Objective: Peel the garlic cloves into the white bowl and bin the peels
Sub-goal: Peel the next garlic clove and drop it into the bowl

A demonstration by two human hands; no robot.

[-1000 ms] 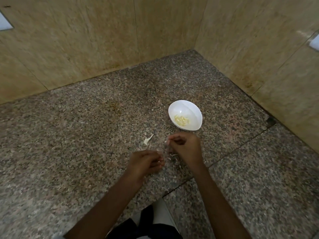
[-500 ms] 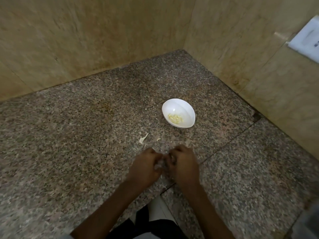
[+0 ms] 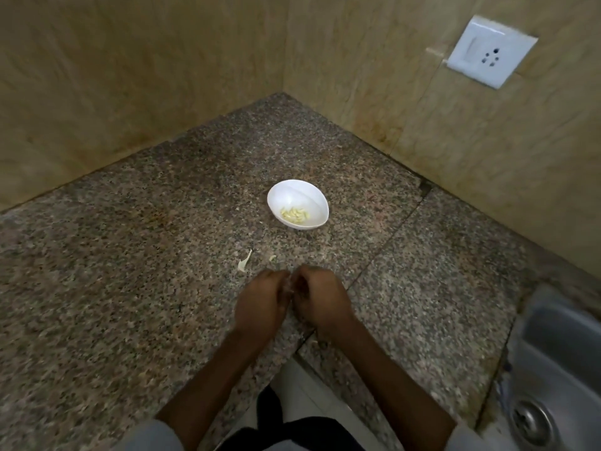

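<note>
peeled garlic cloves point(image 3: 295, 214) sit in a small pale yellow pile in the near half of the white bowl point(image 3: 294, 194), which rests on the speckled granite counter point(image 3: 130, 288) towards the corner. one long whitish peel point(image 3: 244, 262) lies on the counter between bowl and my hands, a smaller scrap point(image 3: 272, 258) just right of it, both apart from the bowl. my left hand point(image 3: 260, 304) and right hand point(image 3: 320, 302) are knuckles up, fingertips meeting at the middle, both curled in tight. something thin and pale shows in the gap between them, too blurred to name, so can't tell what either hand holds or whether it holds anything. hands are low over the counter near its front edge, well short of the bowl. beige tiled walls meet behind the bowl. white wall socket point(image 3: 491, 52) up on the right wall. steel sink point(image 3: 559, 369) with its drain point(image 3: 531, 423) at the far right, next to the counter
</note>
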